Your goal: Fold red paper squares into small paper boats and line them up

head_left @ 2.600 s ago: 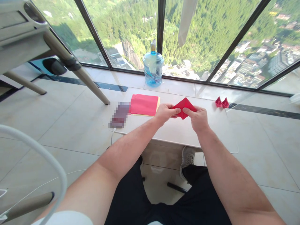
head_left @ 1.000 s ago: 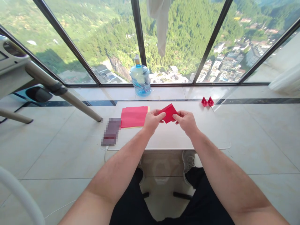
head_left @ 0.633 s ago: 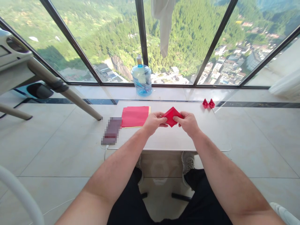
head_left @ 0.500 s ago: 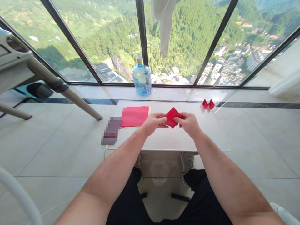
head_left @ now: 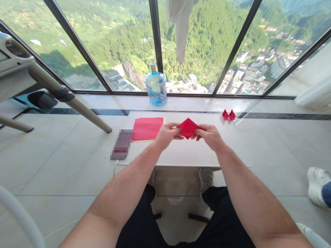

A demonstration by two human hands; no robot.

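Note:
A folded square of red paper [head_left: 188, 128] is held up above the white table, turned so that it looks like a diamond. My left hand [head_left: 168, 134] pinches its left corner between thumb and fingers. At the opposite corner, my right hand [head_left: 208, 135] grips the paper the same way. Left of my hands lies a stack of red paper sheets [head_left: 148, 128], with a yellowish edge showing beneath. Two small folded red paper shapes [head_left: 229, 115] stand side by side at the table's far right corner.
The low white table [head_left: 191, 155] sits before my knees. A blurred phone-like object [head_left: 121, 144] with a white cable lies at its left. Behind stands a blue water jug [head_left: 156, 89] by the window. A metal-legged frame [head_left: 85, 112] rises at left; another person's shoe [head_left: 317, 186] is at right.
My right thumb has slid from the middle of the red paper to its right corner, so more of its face shows. Another person's foot has come into view at the right.

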